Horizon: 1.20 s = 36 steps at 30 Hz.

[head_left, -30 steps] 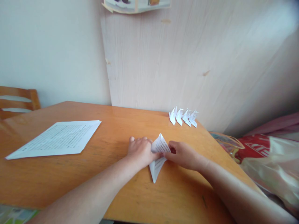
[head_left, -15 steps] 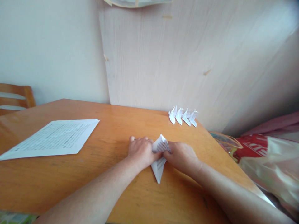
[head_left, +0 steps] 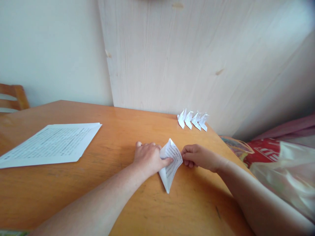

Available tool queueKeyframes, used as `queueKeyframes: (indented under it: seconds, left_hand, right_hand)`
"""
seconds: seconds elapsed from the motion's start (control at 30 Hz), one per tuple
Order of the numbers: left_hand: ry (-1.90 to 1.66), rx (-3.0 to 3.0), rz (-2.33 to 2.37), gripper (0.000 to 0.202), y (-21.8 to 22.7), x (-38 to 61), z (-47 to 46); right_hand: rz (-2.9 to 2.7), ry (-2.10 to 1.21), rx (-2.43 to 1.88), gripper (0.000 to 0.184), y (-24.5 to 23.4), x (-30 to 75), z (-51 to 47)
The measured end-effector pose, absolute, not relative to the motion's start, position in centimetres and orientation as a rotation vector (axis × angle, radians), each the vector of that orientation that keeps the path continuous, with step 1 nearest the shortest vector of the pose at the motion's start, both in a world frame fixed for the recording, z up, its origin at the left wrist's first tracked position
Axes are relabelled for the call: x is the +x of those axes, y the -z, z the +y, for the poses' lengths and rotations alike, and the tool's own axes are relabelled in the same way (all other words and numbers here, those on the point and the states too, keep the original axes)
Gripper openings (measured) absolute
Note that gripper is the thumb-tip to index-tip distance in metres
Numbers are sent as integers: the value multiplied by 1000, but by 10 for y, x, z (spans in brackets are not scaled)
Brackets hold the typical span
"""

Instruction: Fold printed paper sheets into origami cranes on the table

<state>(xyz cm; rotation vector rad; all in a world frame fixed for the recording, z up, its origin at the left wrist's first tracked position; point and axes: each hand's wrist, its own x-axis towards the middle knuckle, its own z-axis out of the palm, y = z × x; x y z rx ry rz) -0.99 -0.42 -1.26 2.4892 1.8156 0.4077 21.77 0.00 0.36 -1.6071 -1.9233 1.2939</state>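
Observation:
A folded sheet of printed paper (head_left: 173,154), kite-shaped with its long point towards me, is between my hands just above or on the table. My left hand (head_left: 150,160) grips its left side, thumb lying across the printed face and the other fingers behind or beside it. My right hand (head_left: 197,156) pinches the paper's right corner between thumb and forefinger, with the remaining fingers curled in. The paper's right flap is spread outward and slightly curved.
On the wooden table (head_left: 118,203), a stack of printed sheets (head_left: 52,142) lies at the left. Several folded paper figures (head_left: 189,120) stand in a row by the wall at the back right. Bags (head_left: 268,152) lie beyond the table's right edge, and a wooden chair (head_left: 18,96) stands far left.
My right hand has moved rightward, drawing the paper's right flap out, so more print shows. The left hand keeps its hold. The view has shifted slightly.

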Motion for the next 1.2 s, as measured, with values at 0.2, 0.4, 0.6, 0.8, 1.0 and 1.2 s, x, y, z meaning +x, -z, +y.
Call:
queueKeyframes:
  seconds: [0.2, 0.4, 0.6, 0.8, 1.0, 1.2]
  left_hand:
    - [-386, 2499, 1826, 62, 12, -9, -4]
    - [-374, 2478, 1823, 60, 11, -8, -3]
    - [-399, 2514, 1793, 56, 13, -10, -2]
    - [-399, 2558, 1714, 51, 12, -15, -2]
    - [-317, 2522, 1600, 38, 1, -25, -2]
    - [-182, 2392, 1427, 33, -12, -42, 2]
  right_hand:
    - [-2161, -1198, -1469, 11, 1, 214, -4]
    - [-2176, -1152, -1431, 12, 1, 209, -6]
    - [-2158, -1014, -1502, 14, 8, 202, -6]
    - [-2182, -802, -1538, 18, 16, 197, -5]
    - [-2180, -698, -1597, 17, 21, 196, -4]
    - [-2171, -641, -1639, 15, 21, 194, -7]
